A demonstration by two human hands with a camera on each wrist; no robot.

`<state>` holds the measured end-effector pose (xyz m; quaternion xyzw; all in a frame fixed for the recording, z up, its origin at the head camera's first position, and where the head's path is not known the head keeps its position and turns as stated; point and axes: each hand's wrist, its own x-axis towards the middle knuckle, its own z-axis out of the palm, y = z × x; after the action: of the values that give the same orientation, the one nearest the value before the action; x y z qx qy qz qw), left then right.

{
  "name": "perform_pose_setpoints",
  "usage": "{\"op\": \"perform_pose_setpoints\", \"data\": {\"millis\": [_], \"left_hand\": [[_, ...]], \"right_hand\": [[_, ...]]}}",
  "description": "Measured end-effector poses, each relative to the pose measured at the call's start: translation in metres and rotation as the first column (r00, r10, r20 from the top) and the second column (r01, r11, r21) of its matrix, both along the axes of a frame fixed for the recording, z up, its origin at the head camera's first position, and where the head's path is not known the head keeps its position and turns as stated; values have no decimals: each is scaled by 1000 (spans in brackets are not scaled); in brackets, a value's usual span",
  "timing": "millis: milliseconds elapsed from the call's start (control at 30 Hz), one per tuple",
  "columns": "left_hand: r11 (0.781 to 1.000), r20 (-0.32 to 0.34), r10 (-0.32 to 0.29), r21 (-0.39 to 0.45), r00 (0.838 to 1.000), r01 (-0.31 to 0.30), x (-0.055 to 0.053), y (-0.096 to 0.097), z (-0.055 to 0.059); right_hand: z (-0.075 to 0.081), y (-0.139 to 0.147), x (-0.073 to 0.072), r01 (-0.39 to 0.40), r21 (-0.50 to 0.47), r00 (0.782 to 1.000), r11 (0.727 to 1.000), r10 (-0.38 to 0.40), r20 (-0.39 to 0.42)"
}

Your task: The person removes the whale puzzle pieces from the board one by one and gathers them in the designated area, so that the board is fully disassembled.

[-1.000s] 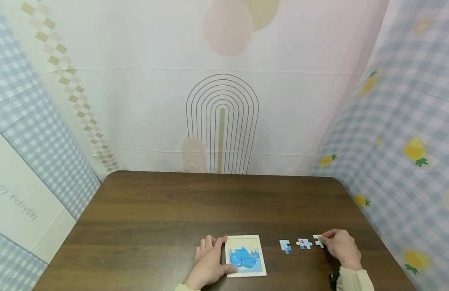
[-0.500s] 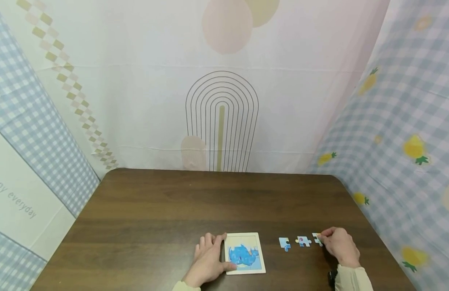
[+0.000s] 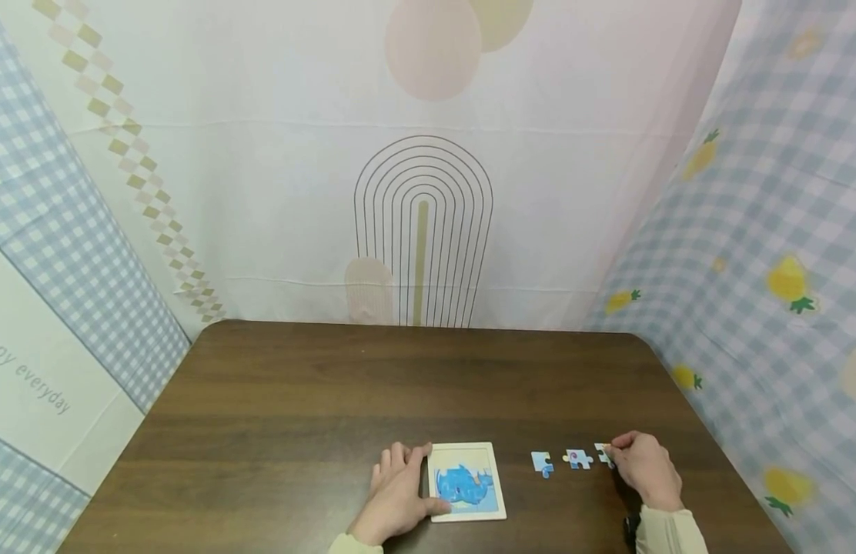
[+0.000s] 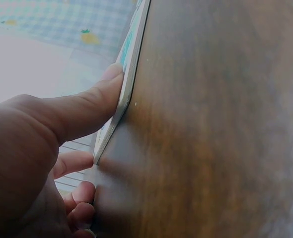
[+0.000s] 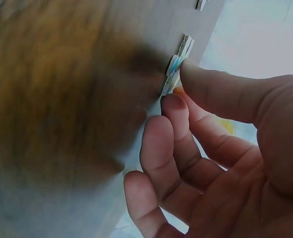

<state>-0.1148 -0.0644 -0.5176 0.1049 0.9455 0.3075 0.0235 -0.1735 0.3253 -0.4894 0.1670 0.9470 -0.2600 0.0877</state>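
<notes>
A square jigsaw tray (image 3: 463,455) with a pale rim lies on the table, a blue whale picture filling its lower part and the top bare. My left hand (image 3: 398,492) rests at its left side. The straight thumb (image 4: 94,109) presses the near left part, and the index finger touches the far left corner. To the right, my right hand (image 3: 648,467) pinches a jigsaw piece (image 3: 600,454) between thumb and index finger, low at the tabletop. In the right wrist view the same jigsaw piece (image 5: 174,69) shows edge-on, partly hidden by the fingertips.
Two loose jigsaw pieces lie between tray and right hand: a light blue one (image 3: 541,463) and one with a pink swirl (image 3: 578,459). The dark wooden table (image 3: 317,400) ends at a white patterned cloth (image 3: 289,192) behind, with checked cloth at both sides.
The view tips slightly, so everything sits a little higher in the head picture. Both hands keep nearly the same places, the left at the tray and the right at the jigsaw piece.
</notes>
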Motion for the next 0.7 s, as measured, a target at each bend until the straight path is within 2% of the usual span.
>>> {"op": "perform_pose_setpoints", "data": {"millis": [100,367,567,700], "left_hand": [[1000,-6,1,4,1000,-1,1,0,-1],[1000,-13,3,12,1000,-3,1,0,-2],[1000,-2,-1,19,1000,1,1,0,-1],[1000,13,-6,21,1000,6,1,-1,-1]], "right_hand": [[0,0,1,-2,-13,1000,1000,2,-13],[-4,-3,6,39,-20,983,999,-42,-179],[-2,-19,13,84,-14,967,996,-85,-239],[-2,-33,16,63,-26,963,998,-68,-261]]}}
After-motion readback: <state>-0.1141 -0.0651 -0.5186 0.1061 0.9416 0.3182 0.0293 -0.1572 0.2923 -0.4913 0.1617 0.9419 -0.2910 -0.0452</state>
